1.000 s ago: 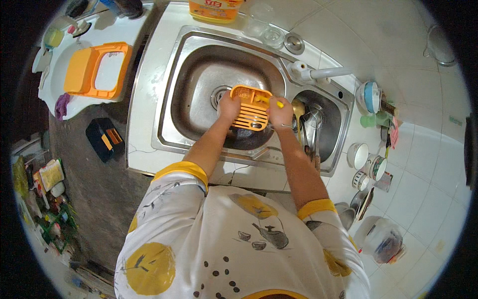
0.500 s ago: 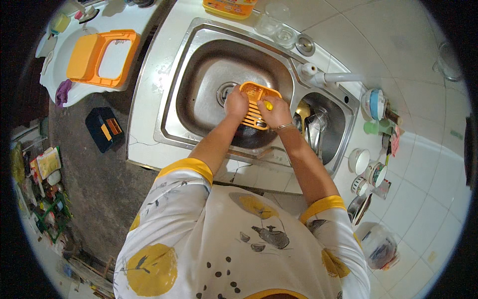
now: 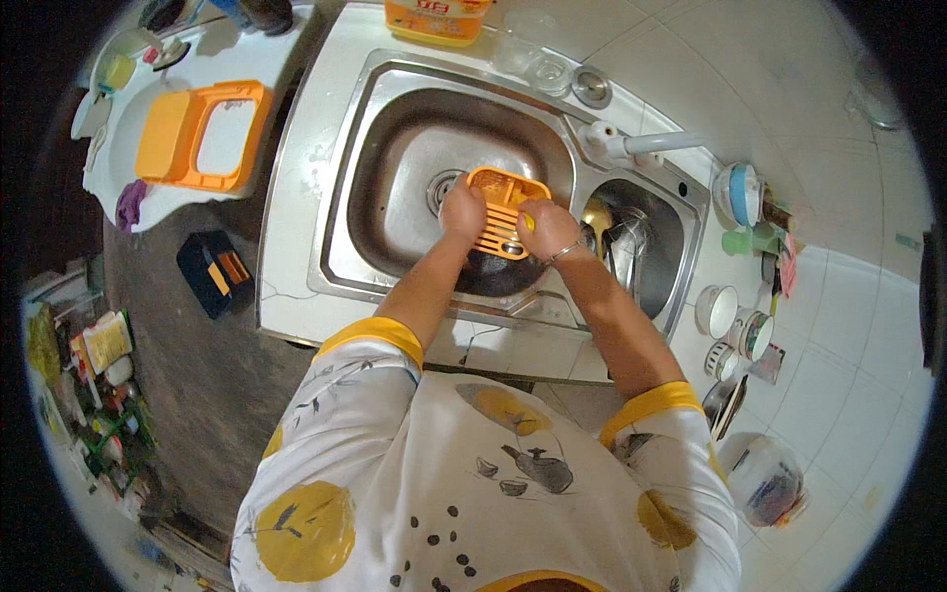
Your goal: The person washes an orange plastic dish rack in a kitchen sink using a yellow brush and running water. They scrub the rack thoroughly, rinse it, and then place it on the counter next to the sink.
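Over the large steel sink basin (image 3: 395, 128), both hands are at an orange slotted plastic caddy (image 3: 506, 219). My left hand (image 3: 462, 212) is closed round its left side. My right hand (image 3: 547, 232) is closed at its right side, with a small yellow thing (image 3: 530, 222) showing by the thumb. Most of that yellow thing is hidden, so its kind cannot be made out. The drain (image 3: 441, 189) lies just left of my left hand. A dark, round-edged thing (image 3: 498, 273) shows in the basin below the caddy.
The small basin at the right holds several utensils (image 3: 626, 247). A white faucet (image 3: 646, 145) reaches over the divider. Bowls (image 3: 715, 311) line the right counter. A yellow detergent jug (image 3: 434, 22) stands behind the sink. Orange frame parts (image 3: 202, 138) rest on the washbasin; a dark dustpan-like thing (image 3: 212, 274) is on the floor.
The whole view has shifted slightly. Both hands still hold the caddy over the basin in nearly the same pose. Less of the yellow thing shows by my right thumb.
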A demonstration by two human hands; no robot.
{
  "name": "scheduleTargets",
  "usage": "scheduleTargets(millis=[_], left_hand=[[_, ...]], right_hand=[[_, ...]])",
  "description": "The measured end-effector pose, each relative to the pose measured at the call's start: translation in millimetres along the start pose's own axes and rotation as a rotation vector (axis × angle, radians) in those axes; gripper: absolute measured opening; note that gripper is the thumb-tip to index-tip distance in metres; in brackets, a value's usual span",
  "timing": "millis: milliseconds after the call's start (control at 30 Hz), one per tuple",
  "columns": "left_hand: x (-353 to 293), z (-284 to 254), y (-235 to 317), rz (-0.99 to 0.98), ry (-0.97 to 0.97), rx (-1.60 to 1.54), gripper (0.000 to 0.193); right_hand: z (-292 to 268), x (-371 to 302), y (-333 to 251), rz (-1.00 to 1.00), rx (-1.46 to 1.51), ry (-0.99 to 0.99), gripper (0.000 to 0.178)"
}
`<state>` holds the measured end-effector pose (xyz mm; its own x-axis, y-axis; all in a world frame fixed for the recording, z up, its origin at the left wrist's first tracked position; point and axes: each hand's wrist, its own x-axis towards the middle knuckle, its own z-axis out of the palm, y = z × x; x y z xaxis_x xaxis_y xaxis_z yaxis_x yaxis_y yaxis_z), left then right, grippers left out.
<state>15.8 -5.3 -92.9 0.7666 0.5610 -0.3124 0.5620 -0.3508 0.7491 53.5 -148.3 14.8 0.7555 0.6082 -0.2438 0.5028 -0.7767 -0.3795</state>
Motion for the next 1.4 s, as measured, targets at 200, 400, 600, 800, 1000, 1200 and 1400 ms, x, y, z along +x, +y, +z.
scheduleTargets(millis=[200,400,600,800,1000,1200,1400], left_hand=[[-4.3,3.7,-15.4,0.028,-0.036,-0.009,0.027],[-7.0,4.8,0.9,-0.012,0.055,-0.07,0.027],[3.8,3.2,-4.6,0.061,0.06,-0.044,0.029],[5.7,1.8,1.8,0.044,0.046,0.006,0.028],[-0.4,-2.2,11.3,0.005,0.027,-0.057,0.027],[11.3,-0.4,6.2,0.011,0.0,-0.01,0.025],[17.2,2.7,12.0,0.007,-0.02,0.021,0.023]], right_hand=[[-32.1,-20.9,-25.9,0.056,-0.215,-0.197,0.024],[31.6,-3.2,17.3,-0.086,0.107,0.316,0.028],[-17.1,-10.3,45.8,0.443,0.909,-0.074,0.027],[-13.4,15.9,9.8,0.036,0.03,-0.1,0.03],[3.3,4.7,-4.9,0.204,0.329,0.141,0.036],[-61.0,-31.9,18.1,0.208,0.618,0.056,0.028],[16.0,20.3,22.0,0.231,0.453,0.291,0.025]])
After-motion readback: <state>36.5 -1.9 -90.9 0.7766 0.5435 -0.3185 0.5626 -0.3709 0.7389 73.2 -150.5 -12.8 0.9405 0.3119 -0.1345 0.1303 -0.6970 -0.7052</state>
